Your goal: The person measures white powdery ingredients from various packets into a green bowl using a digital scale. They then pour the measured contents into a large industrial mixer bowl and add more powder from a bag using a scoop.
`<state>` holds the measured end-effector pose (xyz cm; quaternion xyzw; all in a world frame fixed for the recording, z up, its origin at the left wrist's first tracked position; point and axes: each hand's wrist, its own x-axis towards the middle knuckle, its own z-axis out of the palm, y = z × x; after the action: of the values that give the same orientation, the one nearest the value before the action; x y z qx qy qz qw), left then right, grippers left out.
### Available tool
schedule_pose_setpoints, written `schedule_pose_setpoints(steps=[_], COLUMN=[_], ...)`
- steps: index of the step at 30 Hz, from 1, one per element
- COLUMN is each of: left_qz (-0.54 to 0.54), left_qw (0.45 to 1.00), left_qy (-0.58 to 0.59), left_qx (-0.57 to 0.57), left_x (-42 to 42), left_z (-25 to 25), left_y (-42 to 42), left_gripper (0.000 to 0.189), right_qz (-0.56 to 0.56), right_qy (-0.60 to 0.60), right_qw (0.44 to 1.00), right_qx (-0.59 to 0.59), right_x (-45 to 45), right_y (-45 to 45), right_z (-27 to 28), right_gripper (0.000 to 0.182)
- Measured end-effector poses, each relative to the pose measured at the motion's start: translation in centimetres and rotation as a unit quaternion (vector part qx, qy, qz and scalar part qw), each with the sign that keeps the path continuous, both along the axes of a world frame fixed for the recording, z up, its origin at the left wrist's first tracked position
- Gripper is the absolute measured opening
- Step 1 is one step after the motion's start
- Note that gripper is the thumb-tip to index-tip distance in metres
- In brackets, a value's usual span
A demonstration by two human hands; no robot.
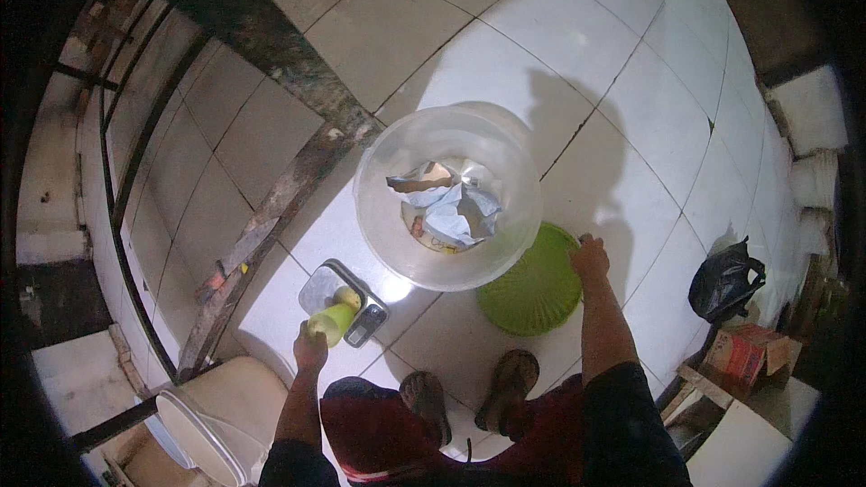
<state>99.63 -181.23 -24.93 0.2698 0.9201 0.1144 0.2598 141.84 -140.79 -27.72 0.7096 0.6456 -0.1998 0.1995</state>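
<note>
On the left, my left hand (311,350) is closed around a pale green, tapered object (333,322), whose exact kind I cannot tell. It is over a digital kitchen scale (320,286) with a metal top and a dark display panel. A small yellowish rounded item (348,297) shows beside it on the scale. My right hand (590,258) grips the right rim of a round, ribbed green plastic basket or cover (534,291). The upper left of that green piece is hidden by a large translucent plastic tub (450,125). Crumpled silvery-white wrapping (446,213) lies in the tub.
Sandalled feet (467,399) are on the white tiled floor (609,169). A worn post and beam (270,223) border the left side. Pale buckets (203,433) stand lower left. A black plastic bag (724,284) and a red-brown cardboard box (737,358) are at right.
</note>
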Motion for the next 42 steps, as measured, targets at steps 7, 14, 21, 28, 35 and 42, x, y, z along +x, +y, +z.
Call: schedule_pose_setpoints(steps=[7,14,21,28,35,42], left_qz=[-0.096,-0.496,-0.468,-0.478,-0.435,-0.242], left_qw=[0.928,0.847,0.873,0.847,0.892,0.876], left_qy=[0.321,0.036,0.076,0.167,0.091,-0.049], left_qx=[0.16,0.19,-0.114,-0.162,0.079,0.413], left_x=[1.0,11.5,14.3,16.8,10.7,7.0], left_z=[10.2,9.5,-3.2,-1.8,6.4,25.6], left_y=[11.9,38.2,44.4,44.2,41.0,30.8], left_gripper=[0.037,0.02,0.036,0.033,0.029,0.021], right_qz=[-0.073,-0.095,-0.198,-0.451,-0.489,-0.367], right_qy=[0.041,0.167,0.247,0.416,0.617,0.637], right_qw=[0.995,0.98,0.942,0.748,0.572,0.664], right_qx=[0.052,0.06,0.107,0.253,0.229,0.135], right_x=[3.1,10.3,13.9,16.2,11.6,-0.9], right_y=[-3.6,-7.7,-8.8,-9.3,-7.4,-5.9], right_z=[-7.2,-12.5,-3.4,5.9,10.9,15.4], right_gripper=[0.052,0.037,0.039,0.032,0.025,0.029])
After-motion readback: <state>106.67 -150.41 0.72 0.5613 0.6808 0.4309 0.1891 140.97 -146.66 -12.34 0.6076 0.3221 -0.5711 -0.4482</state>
